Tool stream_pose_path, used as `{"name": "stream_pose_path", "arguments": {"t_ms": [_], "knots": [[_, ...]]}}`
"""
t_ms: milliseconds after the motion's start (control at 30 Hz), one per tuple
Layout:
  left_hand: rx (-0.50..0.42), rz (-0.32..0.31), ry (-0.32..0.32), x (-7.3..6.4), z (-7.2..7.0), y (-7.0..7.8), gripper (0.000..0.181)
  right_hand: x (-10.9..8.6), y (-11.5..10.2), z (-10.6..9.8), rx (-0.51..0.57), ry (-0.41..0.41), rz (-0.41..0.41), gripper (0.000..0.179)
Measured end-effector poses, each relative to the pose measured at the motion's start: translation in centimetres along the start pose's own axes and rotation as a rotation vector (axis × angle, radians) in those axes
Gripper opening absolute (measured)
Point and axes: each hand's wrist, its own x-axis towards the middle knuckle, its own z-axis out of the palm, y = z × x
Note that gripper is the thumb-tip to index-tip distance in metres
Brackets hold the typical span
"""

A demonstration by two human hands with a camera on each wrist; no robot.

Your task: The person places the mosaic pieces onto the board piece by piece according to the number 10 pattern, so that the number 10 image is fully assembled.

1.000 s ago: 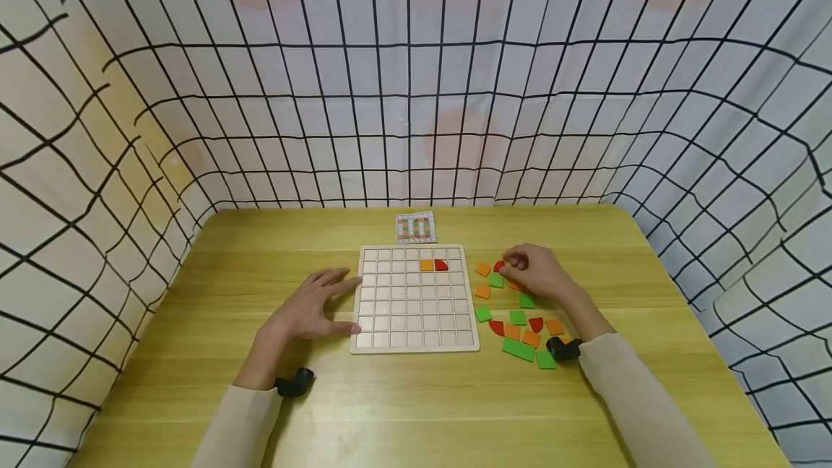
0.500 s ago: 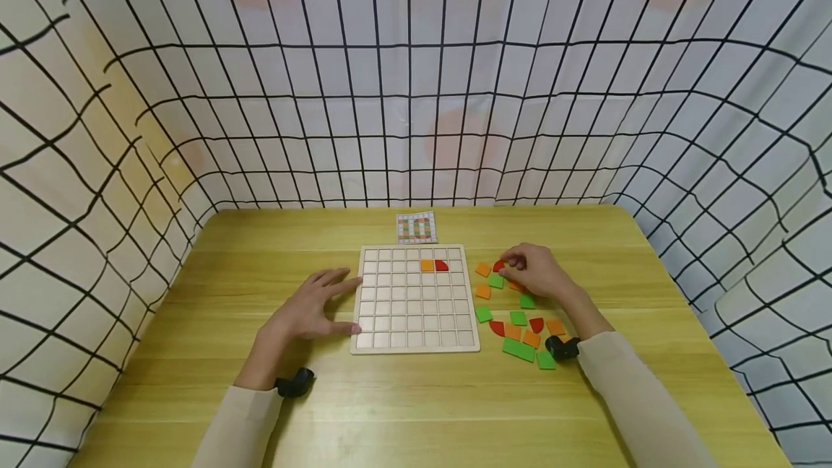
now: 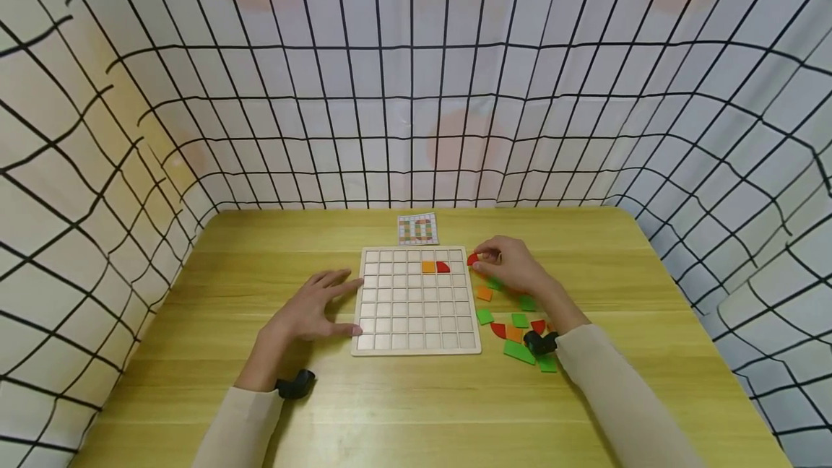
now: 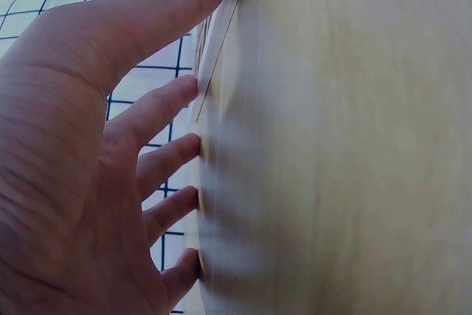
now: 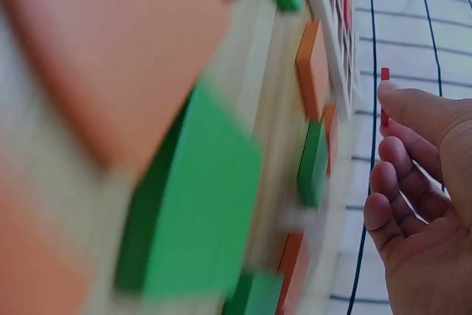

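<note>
A pale wooden grid board [image 3: 395, 302] lies on the table, with an orange square tile [image 3: 428, 267] and a red quarter-circle tile [image 3: 443, 267] side by side in its upper right cells. My left hand [image 3: 312, 309] is spread at the board's left side, thumb and index fingertip on its edge; the left wrist view shows the other fingertips down on the tabletop. Between thumb and index finger, my right hand [image 3: 513, 266] pinches another red quarter-circle tile [image 3: 472, 259] beside the board's upper right edge. In the right wrist view that tile [image 5: 385, 74] appears edge-on, raised off the table.
Right of the board lie loose tiles: green squares [image 3: 484, 317], orange squares [image 3: 484, 294], red quarter-circles [image 3: 498, 330] and a longer green tile [image 3: 518, 352], some under the right forearm. A small printed pattern card [image 3: 417, 229] lies behind the board. A black-gridded curtain [image 3: 416, 150] surrounds the table.
My right hand has lifted the red quarter-circle tile from the loose tiles and moved left with it to the board's edge. The left hand has stayed in place.
</note>
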Motion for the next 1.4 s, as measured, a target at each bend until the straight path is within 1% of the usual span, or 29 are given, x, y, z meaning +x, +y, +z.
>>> {"name": "stream_pose_path", "arguments": {"t_ms": [167, 333, 467, 667, 767, 967, 1167, 1400], "knots": [[0.001, 0.001, 0.001, 0.0, 0.0, 0.0, 0.092, 1.0, -1.7, 1.2, 0.010, -0.005, -0.056, 0.028], [0.002, -0.003, -0.004, 0.1, 0.0, 0.0, 0.092, 1.8, -3.5, 2.5, 0.012, -0.033, -0.128, 0.027], [0.003, -0.007, -0.006, 0.1, 0.1, 0.0, 0.092, 2.5, -4.6, 3.6, 0.044, -0.059, -0.151, 0.026], [-0.003, -0.012, -0.008, 0.1, 0.0, 0.0, 0.092, 3.6, -5.2, 5.3, 0.099, -0.096, -0.125, 0.027], [0.000, -0.012, -0.015, 0.2, 0.0, 0.0, 0.092, 3.9, -5.6, 5.9, 0.095, -0.105, -0.106, 0.028], [0.003, -0.020, -0.016, 0.0, 0.0, 0.0, 0.092, 4.3, -6.4, 7.0, 0.067, -0.128, -0.097, 0.029], [0.005, -0.012, -0.008, 0.1, 0.0, -0.1, 0.092, 4.1, -6.7, 7.5, 0.054, -0.090, -0.053, 0.024], [0.010, -0.013, -0.002, 0.2, 0.0, -0.1, 0.092, 4.1, -6.7, 7.7, 0.039, -0.073, -0.056, 0.024]]}}
